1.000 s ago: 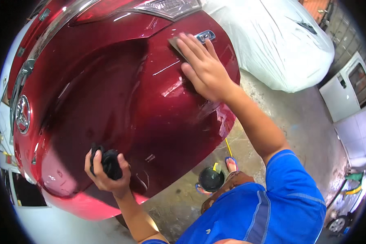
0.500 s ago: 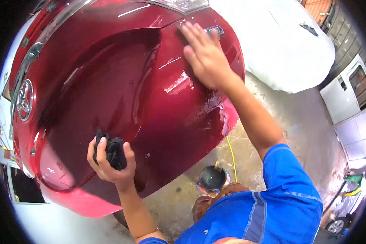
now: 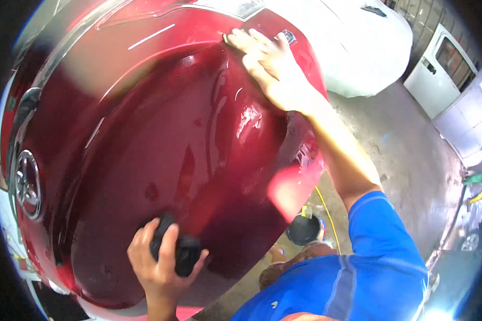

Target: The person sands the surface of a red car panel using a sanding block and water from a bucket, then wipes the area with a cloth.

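My left hand (image 3: 156, 262) is closed around a crumpled black cloth (image 3: 183, 255), which rests on the glossy, wet dark red car body (image 3: 128, 214). Toward the far right of the panel, my right hand (image 3: 270, 67) lies flat with its fingers stretched out, near the corner of a clear lamp (image 3: 233, 6). A thin pale edge shows at its fingertips, but whatever lies beneath the palm is hidden. Just beyond that hand is a small shiny badge (image 3: 288, 36). A round chrome emblem (image 3: 28, 184) sits at the left of the car.
A black bucket (image 3: 303, 231) stands on the floor near my feet, beside a yellow hose (image 3: 329, 214). Farther back is a white-covered car-like shape (image 3: 364, 59). At the right, a detached white vehicle door (image 3: 439, 72) leans by the wall.
The view has shifted, so the car sits differently in it. My left hand has shifted with the black cloth over the panel, and my right hand has slid slightly left along the surface.
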The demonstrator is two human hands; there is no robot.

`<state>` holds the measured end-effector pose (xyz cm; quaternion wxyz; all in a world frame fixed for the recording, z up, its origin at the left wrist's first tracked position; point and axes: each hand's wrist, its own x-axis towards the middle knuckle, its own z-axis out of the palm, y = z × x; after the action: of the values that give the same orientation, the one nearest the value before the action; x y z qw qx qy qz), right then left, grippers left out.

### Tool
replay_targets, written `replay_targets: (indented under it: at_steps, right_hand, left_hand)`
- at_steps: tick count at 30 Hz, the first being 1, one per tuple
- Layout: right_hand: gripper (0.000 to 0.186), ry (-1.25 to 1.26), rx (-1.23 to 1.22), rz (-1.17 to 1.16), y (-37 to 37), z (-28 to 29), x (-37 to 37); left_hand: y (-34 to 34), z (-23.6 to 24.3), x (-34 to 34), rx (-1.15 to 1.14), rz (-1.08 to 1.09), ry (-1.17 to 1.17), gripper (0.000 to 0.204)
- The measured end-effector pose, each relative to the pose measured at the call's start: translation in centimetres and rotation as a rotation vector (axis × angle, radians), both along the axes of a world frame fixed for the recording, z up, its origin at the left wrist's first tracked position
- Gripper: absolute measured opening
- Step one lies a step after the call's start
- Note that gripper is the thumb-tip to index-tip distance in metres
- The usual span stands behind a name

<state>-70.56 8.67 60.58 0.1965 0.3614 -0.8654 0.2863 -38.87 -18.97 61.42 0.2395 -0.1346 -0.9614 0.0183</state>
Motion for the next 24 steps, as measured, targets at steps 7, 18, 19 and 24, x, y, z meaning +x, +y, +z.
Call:
replay_targets:
  at_steps: [7,18,19,24]
  right_hand:
    - [0.068,0.011,-0.117,-0.012,-0.1,-1.6,4.8]
    - [0.061,0.033,-0.065,-0.091,0.6,-1.1,1.7]
    - [0.063,0.044,-0.08,-0.092,-0.3,-2.5,3.4]
    - [0.074,0.085,0.034,-0.001,-0.9,-3.0,5.6]
  left_hand:
    - [-2.1,-0.5,2.9,0.044,0.012,-0.052,0.073]
    - [-2.2,-2.7,2.2,0.16,0.001,-0.004,0.075]
    - [-2.5,-2.1,2.6,0.168,0.012,-0.012,0.076]
    - [-3.0,-2.2,3.4,0.173,0.055,0.083,0.075]
